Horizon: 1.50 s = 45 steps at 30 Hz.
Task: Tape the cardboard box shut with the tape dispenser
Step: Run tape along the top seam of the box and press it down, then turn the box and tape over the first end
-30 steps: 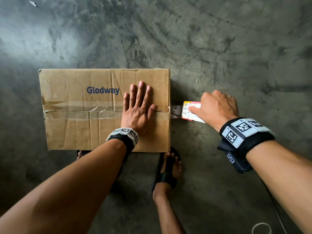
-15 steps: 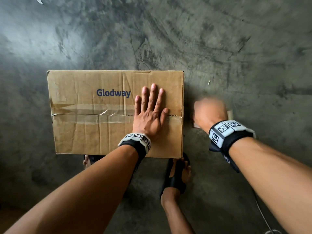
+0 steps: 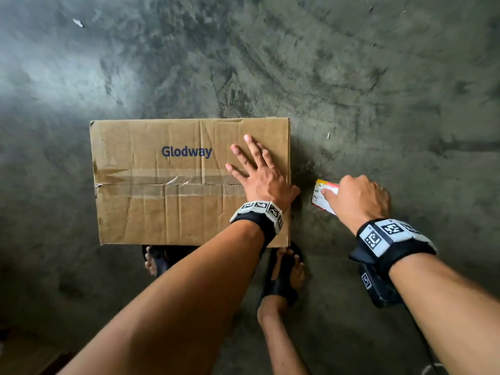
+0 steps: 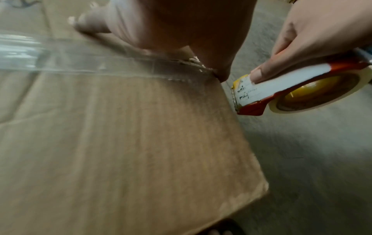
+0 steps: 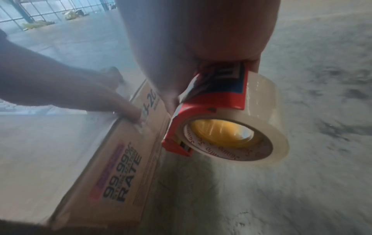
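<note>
A brown cardboard box [image 3: 162, 212] marked "Glodway" lies on the floor, flaps closed, with clear tape [image 3: 162, 182] running along its top seam. My left hand [image 3: 259, 171] lies flat on the box's right end, fingers spread, thumb [image 5: 128, 111] pressing over the right edge where the tape ends. Just right of the box, my right hand [image 3: 354, 196] grips a red tape dispenser [image 3: 323, 194] with a clear tape roll [image 5: 261, 127]. Its serrated edge [image 4: 234, 98] sits a short gap from the box corner. No tape visibly joins the dispenser to the box.
The floor is bare grey concrete [image 3: 351, 77]. My feet in black sandals [image 3: 284, 277] stand against the box's near side. A small white scrap [image 3: 78, 22] lies far left. A thin white cable [image 3: 433, 368] trails at the bottom right.
A second ago a strip of tape stretched from the box's right edge to the dispenser; that strip is gone and the dispenser is apart. My left hand slid right, thumb over the edge.
</note>
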Available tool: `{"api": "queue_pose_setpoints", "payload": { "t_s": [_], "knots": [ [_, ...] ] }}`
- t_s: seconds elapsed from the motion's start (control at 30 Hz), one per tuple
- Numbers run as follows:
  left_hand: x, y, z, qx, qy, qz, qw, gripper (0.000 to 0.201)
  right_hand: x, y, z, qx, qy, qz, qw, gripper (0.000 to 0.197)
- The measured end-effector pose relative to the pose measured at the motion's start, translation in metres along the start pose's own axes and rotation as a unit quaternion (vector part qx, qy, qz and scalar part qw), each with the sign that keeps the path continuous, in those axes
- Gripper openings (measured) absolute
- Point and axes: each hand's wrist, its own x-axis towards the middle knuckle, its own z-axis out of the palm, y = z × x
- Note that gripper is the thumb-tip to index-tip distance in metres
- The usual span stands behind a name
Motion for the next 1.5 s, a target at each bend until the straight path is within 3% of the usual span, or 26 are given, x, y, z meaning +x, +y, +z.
{"api": "queue_pose_setpoints", "payload": {
  "t_s": [0.1,0.2,0.37,0.4,0.47,0.6,0.67,0.83,1.03,1.27,1.5],
  "knots": [
    [0.003,0.012,-0.001,-0.017,-0.018,-0.031,0.999,0.14,-0.009,0.014,-0.008,0.037,0.025,0.018,0.999,0.045],
    [0.0,0.004,-0.007,-0.03,-0.031,-0.01,0.999,0.138,-0.019,0.028,-0.011,0.113,0.048,0.071,0.99,0.053],
    [-0.013,-0.011,-0.047,-0.17,0.059,0.079,0.981,0.072,-0.049,0.029,-0.02,0.277,0.076,0.135,0.948,0.06],
    [-0.013,-0.011,-0.052,-0.217,0.032,0.102,0.97,0.062,-0.056,0.026,-0.022,0.298,0.079,0.136,0.942,0.061],
    [-0.016,-0.009,-0.061,-0.303,-0.084,0.102,0.944,0.051,-0.072,0.016,-0.027,0.331,0.091,0.132,0.93,0.063],
    [-0.032,-0.01,-0.078,-0.488,-0.314,-0.018,0.814,0.064,-0.099,-0.005,-0.032,0.361,0.123,0.11,0.918,0.066],
    [-0.039,-0.019,-0.088,-0.499,-0.359,-0.02,0.788,0.066,-0.11,-0.016,-0.033,0.375,0.132,0.103,0.912,0.067],
    [-0.045,-0.05,-0.109,-0.465,-0.359,0.009,0.809,0.04,-0.127,-0.037,-0.025,0.441,0.134,0.079,0.884,0.068],
    [-0.034,-0.068,-0.108,-0.464,-0.403,-0.019,0.789,0.019,-0.134,-0.046,-0.015,0.524,0.15,0.052,0.837,0.068],
    [-0.013,-0.057,-0.103,-0.37,-0.311,0.085,0.872,0.019,-0.121,-0.055,-0.008,0.547,0.143,0.098,0.819,0.067],
    [0.025,-0.044,-0.113,-0.372,-0.244,0.095,0.891,0.018,-0.093,-0.068,-0.013,0.548,0.158,0.104,0.815,0.063]
  ]
}}
